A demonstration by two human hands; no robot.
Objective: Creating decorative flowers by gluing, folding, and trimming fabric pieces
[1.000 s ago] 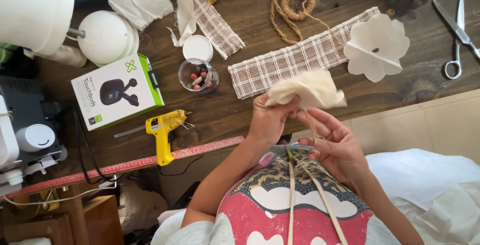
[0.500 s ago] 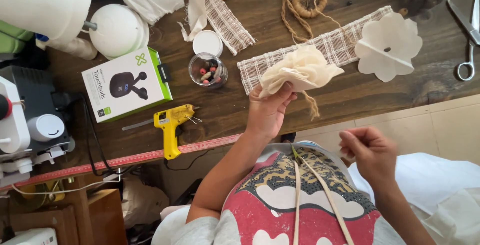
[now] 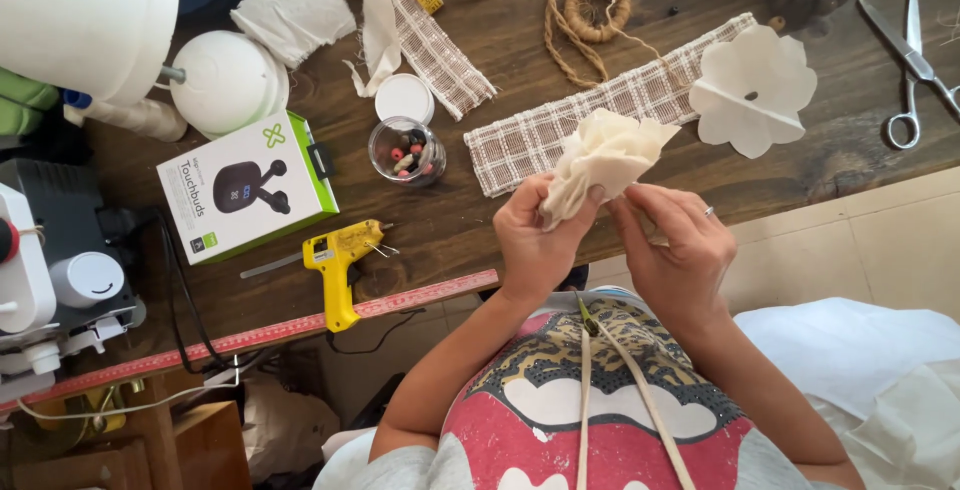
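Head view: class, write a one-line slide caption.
Both hands, left hand and right hand, hold a cream fabric flower above a wooden table beside a yellow glue gun.

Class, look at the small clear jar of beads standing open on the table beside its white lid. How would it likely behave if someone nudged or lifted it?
The jar of beads looks short and squat, so it would probably slide rather than tip. With its white lid off, a hard knock might spill the beads. It is probably light, and its smooth clear wall may be slightly slippery.
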